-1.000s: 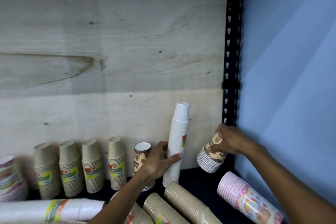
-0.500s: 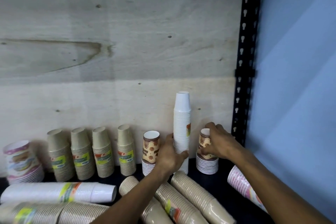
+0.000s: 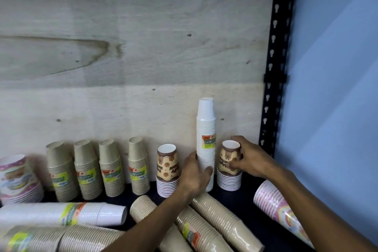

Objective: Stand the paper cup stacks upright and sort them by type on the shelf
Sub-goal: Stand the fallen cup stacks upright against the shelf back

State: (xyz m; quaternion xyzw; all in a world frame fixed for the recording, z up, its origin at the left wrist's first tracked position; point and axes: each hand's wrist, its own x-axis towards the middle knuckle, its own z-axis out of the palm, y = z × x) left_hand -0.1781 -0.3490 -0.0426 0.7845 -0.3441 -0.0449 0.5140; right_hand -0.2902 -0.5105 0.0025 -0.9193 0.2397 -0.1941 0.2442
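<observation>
Left hand (image 3: 194, 176) wrapped round the lower part of the tall white cup stack (image 3: 206, 139), standing upright at the far wall. Right hand (image 3: 248, 159) pinching the short brown-print stack (image 3: 229, 166) just right of it, also upright on the dark shelf (image 3: 248, 194). Matching brown-print stack (image 3: 167, 170) just left of the white one. Four kraft stacks (image 3: 111, 168) upright further left. Nearer: kraft stacks (image 3: 223, 221) lying down, plus a white stack (image 3: 61, 214) on its side at left and a pink stack (image 3: 280, 213) tipped over at right.
</observation>
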